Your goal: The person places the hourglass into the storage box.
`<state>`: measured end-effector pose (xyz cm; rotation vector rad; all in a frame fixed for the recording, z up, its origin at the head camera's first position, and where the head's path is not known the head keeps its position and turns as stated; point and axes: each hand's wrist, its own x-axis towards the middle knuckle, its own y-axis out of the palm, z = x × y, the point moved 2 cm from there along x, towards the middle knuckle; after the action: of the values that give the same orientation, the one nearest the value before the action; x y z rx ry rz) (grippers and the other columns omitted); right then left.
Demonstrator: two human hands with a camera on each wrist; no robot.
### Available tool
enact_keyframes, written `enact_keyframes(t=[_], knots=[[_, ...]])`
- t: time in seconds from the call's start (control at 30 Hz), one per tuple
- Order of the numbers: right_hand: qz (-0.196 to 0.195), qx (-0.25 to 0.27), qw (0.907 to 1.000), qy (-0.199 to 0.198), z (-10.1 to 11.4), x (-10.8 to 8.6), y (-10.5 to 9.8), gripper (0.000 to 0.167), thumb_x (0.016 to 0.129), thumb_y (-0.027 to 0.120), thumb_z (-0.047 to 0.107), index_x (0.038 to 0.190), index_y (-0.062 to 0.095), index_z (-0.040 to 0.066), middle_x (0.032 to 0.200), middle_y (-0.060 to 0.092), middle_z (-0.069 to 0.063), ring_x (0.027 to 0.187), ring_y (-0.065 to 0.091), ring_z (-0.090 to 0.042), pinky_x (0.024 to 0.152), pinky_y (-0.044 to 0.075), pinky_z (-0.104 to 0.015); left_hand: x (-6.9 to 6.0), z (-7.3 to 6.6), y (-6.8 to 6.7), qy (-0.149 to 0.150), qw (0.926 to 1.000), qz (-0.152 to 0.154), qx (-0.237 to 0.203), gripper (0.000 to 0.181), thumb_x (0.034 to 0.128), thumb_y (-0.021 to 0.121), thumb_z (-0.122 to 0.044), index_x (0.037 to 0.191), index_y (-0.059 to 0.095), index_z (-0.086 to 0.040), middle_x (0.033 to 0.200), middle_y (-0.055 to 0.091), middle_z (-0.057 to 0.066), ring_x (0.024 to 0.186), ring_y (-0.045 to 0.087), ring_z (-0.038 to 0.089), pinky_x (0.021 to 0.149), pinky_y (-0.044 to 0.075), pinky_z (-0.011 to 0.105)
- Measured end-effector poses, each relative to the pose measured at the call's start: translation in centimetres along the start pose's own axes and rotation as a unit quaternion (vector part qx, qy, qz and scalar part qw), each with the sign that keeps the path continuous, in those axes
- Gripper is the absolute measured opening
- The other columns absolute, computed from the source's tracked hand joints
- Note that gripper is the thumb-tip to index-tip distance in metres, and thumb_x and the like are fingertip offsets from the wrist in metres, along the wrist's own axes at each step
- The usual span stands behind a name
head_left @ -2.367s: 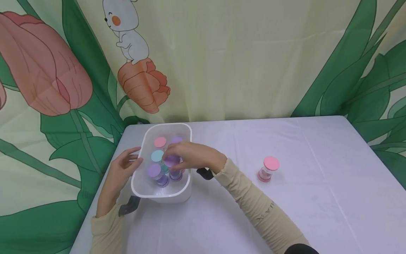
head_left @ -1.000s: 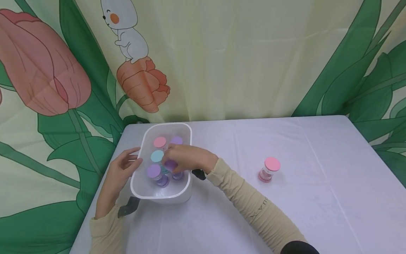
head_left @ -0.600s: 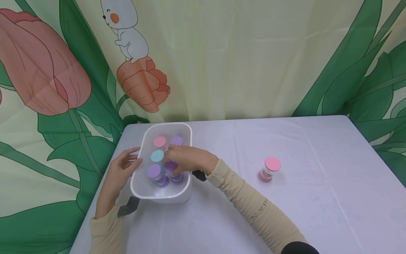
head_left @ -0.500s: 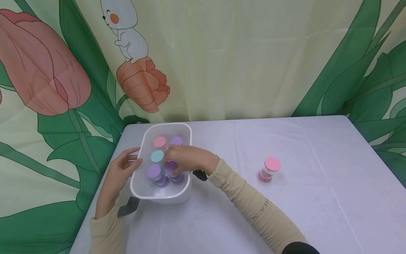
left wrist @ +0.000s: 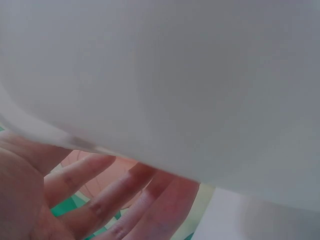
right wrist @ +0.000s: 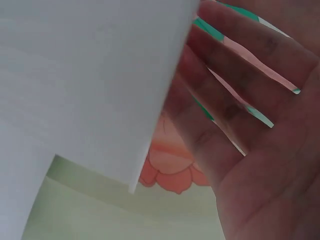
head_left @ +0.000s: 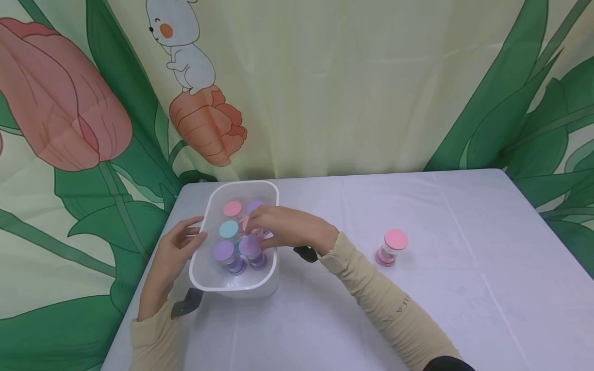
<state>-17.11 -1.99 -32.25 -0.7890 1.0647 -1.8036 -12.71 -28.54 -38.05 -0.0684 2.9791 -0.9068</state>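
In the head view, a white plastic bin (head_left: 234, 288) holds several small sand timers with coloured end caps. My left hand (head_left: 176, 252) rests its fingertips and thumb against the bin's left rim, with the fingers loosely extended. Over the right side of the bin, my right hand (head_left: 297, 226) has its fingers spread apart, holding nothing that I can see. Closest to its thumb stands a purple sand timer (head_left: 251, 246), slightly tilted in appearance. Beside that one are another purple timer (head_left: 225, 251) and a blue-capped timer (head_left: 229, 230). The right hand partly covers a pink timer behind it.
A pink sand timer (head_left: 392, 247) stands alone on the white-covered table (head_left: 445, 304), right of the bin. At the bin's far end are a pink-capped timer (head_left: 232, 208) and a partly hidden purple-capped one (head_left: 255, 206). A printed curtain (head_left: 352, 93) hangs behind the table.
My right hand has let go of the purple timer and drawn up and to the right. That timer now stands in the bin beside the other purple one. My left hand stays at the rim.
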Motion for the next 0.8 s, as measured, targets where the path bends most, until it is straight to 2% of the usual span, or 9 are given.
enact_keyframes(t=[0.1, 0.3, 0.4, 0.6, 0.8], knots=[[-0.013, -0.006, 0.9999, 0.004, -0.1, -0.9, -0.3, 0.027, 0.089, 0.076, 0.017, 0.113, 0.071, 0.007, 0.110, 0.069, -0.002, 0.109, 0.058, -0.018, 0.099, 0.045, -0.023, -0.1, -0.2, -0.2, -0.002, 1.0000, 0.003, 0.003, 0.057, 0.0979, 0.061, -0.040, 0.147, 0.047, -0.015, 0.133, 0.059, 0.017, 0.112, 0.063, 0.025, 0.090, 0.054, 0.035], [-0.035, -0.022, 0.9991, 0.001, -0.4, -2.5, -0.9, 0.026, 0.088, 0.076, 0.015, 0.114, 0.071, 0.014, 0.116, 0.067, 0.004, 0.117, 0.054, -0.013, 0.106, 0.041, -0.024, 0.0, -0.3, -0.2, -0.003, 1.0000, 0.004, 0.005, 0.056, 0.0977, 0.061, -0.040, 0.146, 0.048, -0.015, 0.131, 0.059, 0.016, 0.102, 0.062, 0.007, 0.084, 0.052, 0.022], [-0.042, -0.030, 0.9987, 0.007, -0.4, -3.3, -1.4, 0.030, 0.089, 0.075, 0.014, 0.118, 0.069, 0.014, 0.122, 0.067, 0.003, 0.122, 0.053, -0.015, 0.109, 0.040, -0.026, -0.1, -0.2, -0.1, -0.001, 1.0000, 0.000, 0.001, 0.057, 0.0973, 0.061, -0.041, 0.146, 0.049, -0.014, 0.131, 0.060, 0.016, 0.099, 0.061, 0.001, 0.084, 0.052, 0.021], [-0.044, -0.045, 0.9974, 0.034, -0.4, -4.9, -2.2, 0.030, 0.090, 0.074, 0.014, 0.120, 0.069, 0.013, 0.121, 0.066, 0.002, 0.121, 0.055, -0.015, 0.106, 0.043, -0.027, -0.1, -0.1, 0.2, 0.000, 1.0000, -0.003, -0.004, 0.057, 0.0970, 0.062, -0.041, 0.146, 0.049, -0.014, 0.131, 0.060, 0.015, 0.096, 0.061, -0.004, 0.082, 0.052, 0.019], [-0.064, -0.046, 0.9955, 0.053, -0.6, -6.7, -2.8, 0.029, 0.090, 0.073, 0.013, 0.119, 0.068, 0.010, 0.120, 0.065, 0.000, 0.117, 0.056, -0.014, 0.103, 0.046, -0.027, -0.1, 0.0, 0.2, -0.004, 1.0000, 0.000, -0.004, 0.058, 0.0970, 0.062, -0.042, 0.146, 0.048, -0.015, 0.132, 0.059, 0.015, 0.096, 0.060, -0.004, 0.082, 0.051, 0.017]])
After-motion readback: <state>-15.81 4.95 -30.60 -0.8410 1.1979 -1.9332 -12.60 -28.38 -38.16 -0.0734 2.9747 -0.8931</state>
